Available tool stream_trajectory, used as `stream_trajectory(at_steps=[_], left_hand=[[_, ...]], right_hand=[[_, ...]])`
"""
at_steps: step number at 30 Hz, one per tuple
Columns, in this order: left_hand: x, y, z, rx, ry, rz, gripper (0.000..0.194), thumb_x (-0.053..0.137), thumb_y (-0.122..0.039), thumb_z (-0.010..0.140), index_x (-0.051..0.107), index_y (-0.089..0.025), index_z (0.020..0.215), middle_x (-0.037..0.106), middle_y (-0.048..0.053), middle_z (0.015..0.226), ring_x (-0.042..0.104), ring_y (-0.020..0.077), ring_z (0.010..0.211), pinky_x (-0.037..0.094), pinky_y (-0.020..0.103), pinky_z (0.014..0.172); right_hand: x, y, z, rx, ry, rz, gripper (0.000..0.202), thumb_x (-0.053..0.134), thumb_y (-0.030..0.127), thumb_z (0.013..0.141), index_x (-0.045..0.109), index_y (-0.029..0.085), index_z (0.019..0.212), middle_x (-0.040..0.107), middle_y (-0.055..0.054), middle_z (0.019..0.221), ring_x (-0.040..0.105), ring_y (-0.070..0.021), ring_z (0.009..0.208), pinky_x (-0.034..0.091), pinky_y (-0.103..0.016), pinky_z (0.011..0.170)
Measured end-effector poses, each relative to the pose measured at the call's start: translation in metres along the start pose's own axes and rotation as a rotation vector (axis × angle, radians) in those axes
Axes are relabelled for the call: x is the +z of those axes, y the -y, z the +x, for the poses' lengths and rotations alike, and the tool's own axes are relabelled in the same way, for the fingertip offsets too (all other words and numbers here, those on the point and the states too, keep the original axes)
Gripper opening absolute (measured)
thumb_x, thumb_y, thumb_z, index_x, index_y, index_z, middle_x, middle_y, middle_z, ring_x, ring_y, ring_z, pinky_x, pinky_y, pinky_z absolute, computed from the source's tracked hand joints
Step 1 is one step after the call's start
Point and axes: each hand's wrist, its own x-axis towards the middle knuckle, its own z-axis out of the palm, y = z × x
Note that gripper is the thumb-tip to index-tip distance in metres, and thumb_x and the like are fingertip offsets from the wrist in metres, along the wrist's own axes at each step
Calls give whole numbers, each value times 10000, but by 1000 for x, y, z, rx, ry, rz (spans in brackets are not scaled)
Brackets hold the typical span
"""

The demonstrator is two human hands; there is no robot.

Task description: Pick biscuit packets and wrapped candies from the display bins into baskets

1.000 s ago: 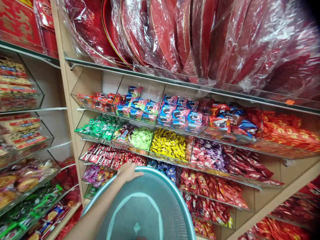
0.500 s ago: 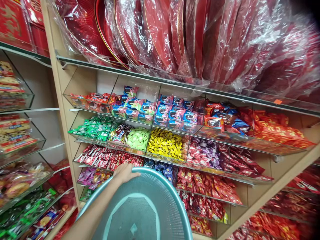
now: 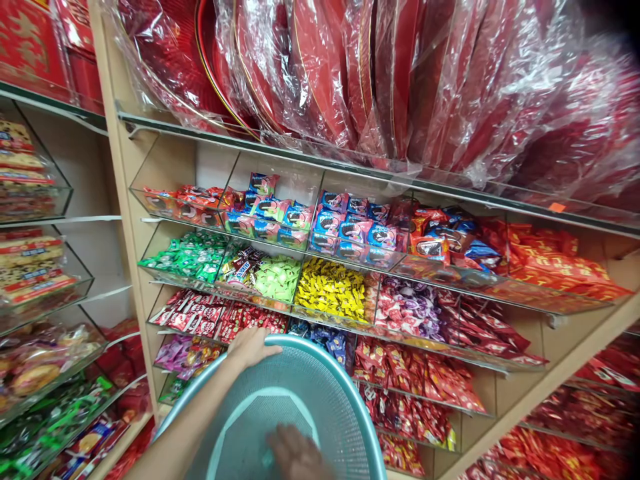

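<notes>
My left hand (image 3: pixel 251 348) is closed over the far rim of a teal mesh plastic basket (image 3: pixel 353 393), its thumb lying along the inner side. The basket is tilted so that its round inside faces me, and its bottom has a pale octagonal ring. Low in the view my right hand (image 3: pixel 296 452) hangs over the basket's inside, smeared by motion; its fingers are too blurred to tell how they are held. Past the rim, red-wrapped sweets (image 3: pixel 255 319) and dark blue-wrapped sweets (image 3: pixel 327 343) lie in shelf bins.
Clear-fronted shelves carry green sweets (image 3: pixel 187 257), yellow sweets (image 3: pixel 333 290), purple sweets (image 3: pixel 413 307) and blue snack packs (image 3: pixel 355 227). A glass shelf edge (image 3: pixel 350 170) juts out above, under plastic-wrapped red round items (image 3: pixel 325 73). More packaged snacks (image 3: pixel 33 257) stand at left.
My right hand has come into view at the bottom, over the basket's inside. My left hand and the basket stay nearly in place; the view has shifted slightly.
</notes>
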Motion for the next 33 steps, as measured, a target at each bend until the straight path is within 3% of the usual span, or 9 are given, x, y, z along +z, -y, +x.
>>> stream_trajectory(at_steps=[1, 4, 7, 9, 11, 14, 20, 33], left_hand=[[0, 0, 0, -1, 0, -3, 529, 439, -675, 693, 639, -221, 879, 691, 106, 891, 630, 287, 898, 448, 347, 754], [-1, 2, -1, -4, -7, 2, 517, 442, -669, 697, 637, -226, 878, 690, 102, 899, 628, 285, 906, 450, 340, 745], [-2, 6, -4, 3, -10, 12, 540, 426, -679, 701, 633, -221, 899, 689, 112, 902, 630, 295, 891, 455, 349, 729], [-3, 9, -6, -3, -13, 8, 553, 417, -691, 697, 632, -221, 893, 689, 110, 893, 631, 295, 883, 454, 350, 731], [-4, 13, -8, -21, -23, 4, 556, 420, -699, 690, 632, -223, 885, 689, 104, 883, 630, 290, 885, 451, 345, 738], [-2, 18, -10, -26, -37, 11, 563, 422, -697, 691, 631, -222, 909, 689, 110, 891, 626, 291, 893, 451, 346, 744], [1, 26, -10, -41, -36, 16, 594, 401, -705, 698, 626, -217, 952, 683, 121, 912, 617, 300, 910, 452, 353, 742], [-3, 27, -12, -41, -34, 9, 541, 422, -677, 706, 628, -207, 877, 687, 118, 876, 625, 299, 874, 451, 357, 728]], right_hand=[[-29, 8, 3, -44, -92, -44, 686, 567, 520, 733, 382, 235, 1329, 390, -134, 1386, 352, -360, 1257, 324, -560, 987], [-120, 27, 16, -155, -376, -157, 479, 433, 436, 853, 434, 199, 1269, 505, -105, 1277, 442, -248, 1185, 375, -413, 987], [-191, 23, 39, -133, -628, -381, 413, 400, 318, 878, 409, 176, 1266, 501, -123, 1227, 446, -239, 1139, 408, -396, 935], [-223, 10, 59, -25, -669, -563, 465, 431, 220, 850, 352, 175, 1306, 466, -139, 1235, 442, -257, 1107, 422, -406, 897], [-244, -4, 77, 125, -614, -694, 570, 458, 154, 812, 273, 182, 1349, 425, -161, 1247, 435, -285, 1092, 448, -419, 835], [-261, -17, 98, 217, -497, -758, 639, 474, 96, 779, 250, 250, 1357, 391, -163, 1275, 418, -308, 1110, 474, -415, 759], [-266, -20, 125, 186, -397, -769, 636, 519, 56, 739, 339, 280, 1306, 393, -146, 1300, 397, -308, 1167, 470, -389, 754], [-273, -25, 127, 158, -417, -808, 368, 412, 119, 834, 468, 210, 1185, 615, -123, 1075, 586, -236, 978, 445, -318, 743]])
